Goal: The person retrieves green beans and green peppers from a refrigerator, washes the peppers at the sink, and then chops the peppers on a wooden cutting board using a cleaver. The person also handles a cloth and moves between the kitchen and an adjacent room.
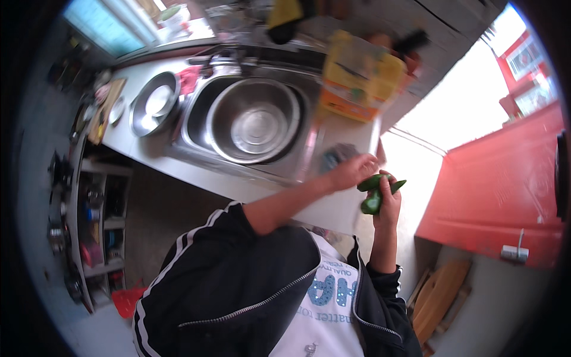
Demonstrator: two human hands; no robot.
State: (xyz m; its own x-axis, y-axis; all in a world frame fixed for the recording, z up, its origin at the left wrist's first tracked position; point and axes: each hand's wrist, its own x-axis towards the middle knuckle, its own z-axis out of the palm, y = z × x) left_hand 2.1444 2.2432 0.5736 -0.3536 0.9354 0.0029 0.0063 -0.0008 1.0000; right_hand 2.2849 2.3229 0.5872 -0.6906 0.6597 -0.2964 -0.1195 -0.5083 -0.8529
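My right hand holds green peppers, at least two pieces, beyond the counter's right end. One piece points left and a tapered tip sticks out to the right between the fingers. Close by on the left, my left hand is blurred by motion, its fingers near the upper pepper piece; whether they grip anything is unclear. Behind that hand a dark, blurred bundle lies on the counter. A large stainless steel basin sits in the sink, its inside showing no food.
A cut-open yellow plastic jug stands right of the sink. On the left of the counter are a metal bowl, a pink cloth and a wooden board. A large red cabinet-like surface rises at the right.
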